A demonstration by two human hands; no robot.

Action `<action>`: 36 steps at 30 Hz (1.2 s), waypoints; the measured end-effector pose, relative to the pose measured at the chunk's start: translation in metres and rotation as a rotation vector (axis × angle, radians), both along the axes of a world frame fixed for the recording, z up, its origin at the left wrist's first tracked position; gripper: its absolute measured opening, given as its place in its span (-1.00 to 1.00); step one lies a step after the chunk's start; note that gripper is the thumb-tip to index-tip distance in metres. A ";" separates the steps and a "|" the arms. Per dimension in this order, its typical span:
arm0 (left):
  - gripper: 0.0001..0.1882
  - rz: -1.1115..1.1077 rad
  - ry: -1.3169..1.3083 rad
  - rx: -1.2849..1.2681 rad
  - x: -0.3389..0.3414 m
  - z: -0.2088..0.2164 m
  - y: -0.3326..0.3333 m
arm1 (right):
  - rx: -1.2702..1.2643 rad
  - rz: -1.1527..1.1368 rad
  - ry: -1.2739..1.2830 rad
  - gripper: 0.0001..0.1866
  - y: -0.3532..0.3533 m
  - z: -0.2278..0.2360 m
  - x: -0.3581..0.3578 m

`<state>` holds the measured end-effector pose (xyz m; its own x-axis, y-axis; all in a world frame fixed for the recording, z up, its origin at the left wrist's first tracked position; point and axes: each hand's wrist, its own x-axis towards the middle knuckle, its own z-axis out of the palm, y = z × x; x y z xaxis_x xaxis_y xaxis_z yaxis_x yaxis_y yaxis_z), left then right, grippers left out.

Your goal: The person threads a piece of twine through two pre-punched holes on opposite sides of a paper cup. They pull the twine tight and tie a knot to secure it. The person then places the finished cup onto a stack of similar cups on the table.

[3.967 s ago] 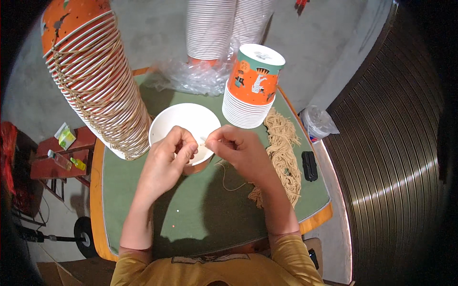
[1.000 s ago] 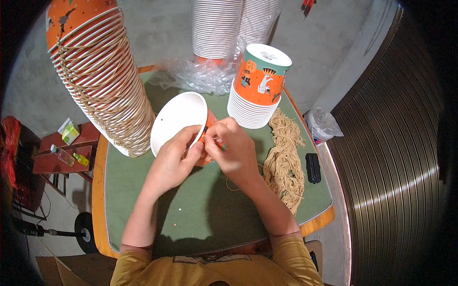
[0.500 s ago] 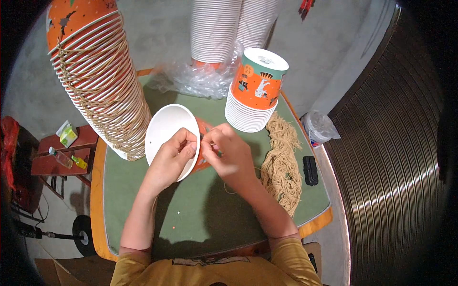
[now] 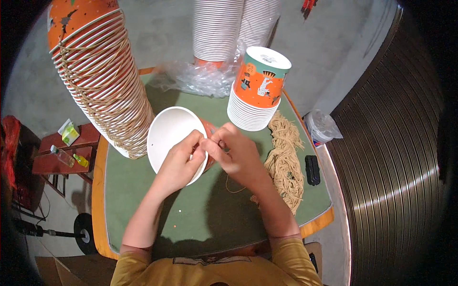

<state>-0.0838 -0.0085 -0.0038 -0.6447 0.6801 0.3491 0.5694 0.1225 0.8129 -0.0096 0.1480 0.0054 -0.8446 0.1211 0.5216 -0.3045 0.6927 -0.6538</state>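
Observation:
A paper bucket [image 4: 168, 131], white inside and orange outside, lies tipped on the table with its mouth toward me. A small hole shows in its left wall near the rim. My left hand [image 4: 180, 164] is closed at the right side of the rim, its fingertips pinched together there. Against those fingertips, just outside the rim, my right hand [image 4: 239, 155] is closed in a pinch. A thin tan cord [image 4: 233, 190] loops down below the right hand; its end at the fingers is hidden. Beside my right forearm lies a bundle of tan cords [image 4: 285, 164].
A tall leaning stack of buckets with cord handles [image 4: 102, 81] stands left. An upside-down orange bucket stack [image 4: 260, 86] sits at the back right, before taller white-rimmed stacks [image 4: 217, 28] and clear plastic wrap [image 4: 195, 81]. A black object [image 4: 312, 170] lies near the right edge.
Both hands stay pinched together at the rim and shift slightly right. The bucket's mouth turns a little more toward me. More of the cord loop shows below my right hand.

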 end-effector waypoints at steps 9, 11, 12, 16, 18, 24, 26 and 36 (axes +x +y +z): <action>-0.91 -0.066 -0.166 0.038 0.001 -0.003 0.005 | 0.129 -0.163 -0.124 -0.73 0.004 0.007 0.007; -0.91 -0.059 -0.172 0.040 0.001 -0.003 0.004 | 0.125 -0.147 -0.122 -0.73 0.004 0.004 0.004; -0.91 -0.047 -0.167 0.033 0.001 -0.001 0.003 | 0.113 -0.131 -0.115 -0.72 0.004 0.002 0.002; -0.90 -0.002 -0.133 0.012 -0.002 0.002 0.001 | 0.003 -0.046 -0.106 -0.74 0.007 -0.017 -0.011; -0.89 0.020 -0.111 -0.011 -0.007 -0.005 0.002 | -0.040 -0.005 -0.140 -0.72 0.010 -0.029 -0.019; -0.86 0.005 -0.128 -0.099 -0.005 -0.017 0.010 | -0.334 0.082 -0.324 -0.66 0.017 -0.057 -0.012; -0.86 -0.010 -0.153 -0.172 0.002 -0.019 0.014 | -0.445 0.037 -0.406 -0.64 0.015 -0.066 0.000; -0.82 0.022 -0.018 -0.304 0.040 -0.073 0.047 | -0.039 -0.146 -0.527 -0.58 0.032 -0.127 0.038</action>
